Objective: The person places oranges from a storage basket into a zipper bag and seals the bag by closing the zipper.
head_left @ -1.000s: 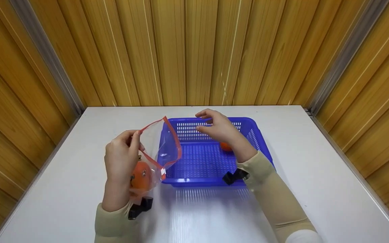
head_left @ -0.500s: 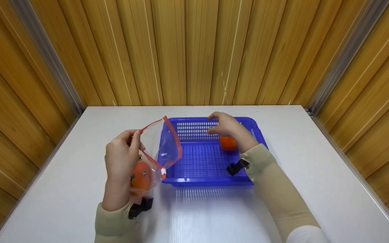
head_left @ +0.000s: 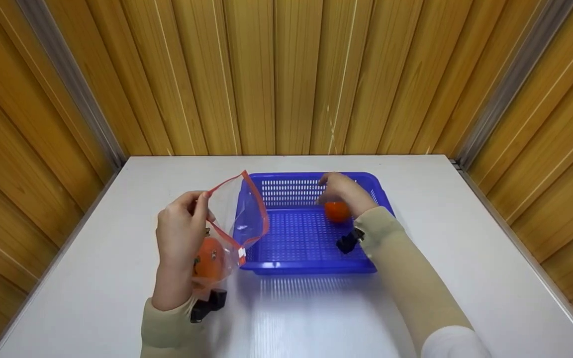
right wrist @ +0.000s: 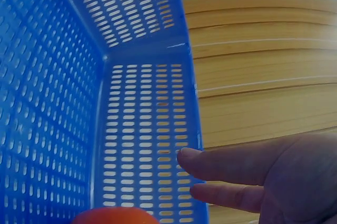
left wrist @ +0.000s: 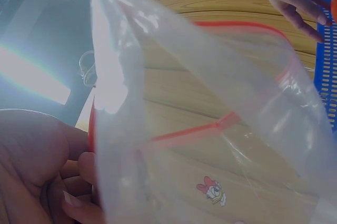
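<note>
My left hand (head_left: 181, 228) pinches the edge of a clear plastic zip bag (head_left: 227, 201) between thumb and fingers. The bag's mouth, edged in red with a white slider (head_left: 241, 252), gapes toward the basket. A round orange thing (head_left: 209, 259) shows low in the bag, partly behind the left hand. A cartoon print (left wrist: 213, 190) is on its film in the left wrist view. My right hand (head_left: 342, 190) reaches into the blue basket (head_left: 306, 267), fingers spread and holding nothing. Just below it lies another smooth, round orange thing (head_left: 337, 213), its top (right wrist: 116, 216) showing in the right wrist view.
The perforated basket stands on a white table (head_left: 92, 258), right of the bag. Yellow wood-look panels (head_left: 291, 79) rise behind the table and on both sides. Black wrist mounts (head_left: 350, 241) sit at both sleeves.
My right hand has moved right and down into the basket, over the round orange thing, which is now less covered. The left hand and bag have stayed practically still.
</note>
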Available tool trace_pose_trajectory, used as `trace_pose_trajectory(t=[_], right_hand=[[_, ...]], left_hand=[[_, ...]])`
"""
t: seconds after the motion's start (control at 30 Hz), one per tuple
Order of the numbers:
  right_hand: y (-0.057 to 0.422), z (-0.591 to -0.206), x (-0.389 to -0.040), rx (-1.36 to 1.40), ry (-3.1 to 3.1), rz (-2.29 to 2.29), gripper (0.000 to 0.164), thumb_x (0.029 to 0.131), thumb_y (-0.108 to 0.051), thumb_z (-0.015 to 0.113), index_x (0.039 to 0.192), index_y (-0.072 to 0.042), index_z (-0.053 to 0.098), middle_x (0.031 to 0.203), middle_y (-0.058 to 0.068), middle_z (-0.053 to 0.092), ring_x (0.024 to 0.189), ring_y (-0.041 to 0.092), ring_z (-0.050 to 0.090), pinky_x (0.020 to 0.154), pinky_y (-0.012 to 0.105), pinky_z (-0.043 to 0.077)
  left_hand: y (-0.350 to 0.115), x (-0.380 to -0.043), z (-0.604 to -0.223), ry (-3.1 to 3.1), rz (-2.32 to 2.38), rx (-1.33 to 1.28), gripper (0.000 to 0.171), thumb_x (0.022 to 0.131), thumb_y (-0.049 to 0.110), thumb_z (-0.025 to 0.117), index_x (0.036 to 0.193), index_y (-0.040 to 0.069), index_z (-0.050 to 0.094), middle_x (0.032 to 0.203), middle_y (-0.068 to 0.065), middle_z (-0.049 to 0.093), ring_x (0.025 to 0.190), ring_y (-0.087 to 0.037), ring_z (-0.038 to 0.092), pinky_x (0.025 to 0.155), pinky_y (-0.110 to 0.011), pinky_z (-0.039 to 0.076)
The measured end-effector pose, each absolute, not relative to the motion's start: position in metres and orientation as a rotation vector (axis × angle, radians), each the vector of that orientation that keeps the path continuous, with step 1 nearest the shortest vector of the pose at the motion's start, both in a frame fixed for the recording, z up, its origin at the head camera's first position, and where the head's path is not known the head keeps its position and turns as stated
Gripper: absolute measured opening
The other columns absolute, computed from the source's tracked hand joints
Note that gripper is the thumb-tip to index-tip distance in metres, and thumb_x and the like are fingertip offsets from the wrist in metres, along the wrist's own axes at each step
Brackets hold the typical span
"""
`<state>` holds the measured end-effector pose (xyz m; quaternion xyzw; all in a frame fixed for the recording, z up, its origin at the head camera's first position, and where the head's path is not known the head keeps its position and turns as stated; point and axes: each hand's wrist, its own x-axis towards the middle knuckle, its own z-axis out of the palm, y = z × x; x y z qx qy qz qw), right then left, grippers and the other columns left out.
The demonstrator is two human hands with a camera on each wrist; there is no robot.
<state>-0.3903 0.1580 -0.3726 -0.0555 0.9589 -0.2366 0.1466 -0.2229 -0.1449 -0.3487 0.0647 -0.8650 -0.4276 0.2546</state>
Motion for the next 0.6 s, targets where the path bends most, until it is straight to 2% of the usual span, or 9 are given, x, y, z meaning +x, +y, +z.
trace_pose_trajectory(t=[0.17, 0.6], right_hand=[[0.161, -0.381, -0.395, -0.122, 2.767, -0.636, 0.063, 0.086, -0.015, 0.079, 0.143, -0.001, 0.056, 0.147, 0.023, 0.056, 0.140, 0.039, 0.050, 0.121, 0.050, 0.037], [0.167, -0.391, -0.397, -0.062, 2.749, -0.470, 0.061, 0.076, -0.009, 0.081, 0.134, 0.000, 0.064, 0.138, 0.022, 0.064, 0.131, 0.038, 0.058, 0.113, 0.049, 0.046]], left_hand=[[-0.144, -0.223, -0.349, -2.352, -1.175, 0.181, 0.028, 0.105, 0.025, 0.061, 0.113, 0.002, 0.075, 0.072, -0.011, 0.069, 0.049, -0.011, 0.057, 0.051, -0.014, 0.047], [-0.145, -0.223, -0.349, -2.357, -1.156, 0.167, 0.027, 0.105, 0.024, 0.061, 0.112, 0.002, 0.075, 0.071, -0.010, 0.069, 0.048, -0.010, 0.057, 0.050, -0.016, 0.046]])
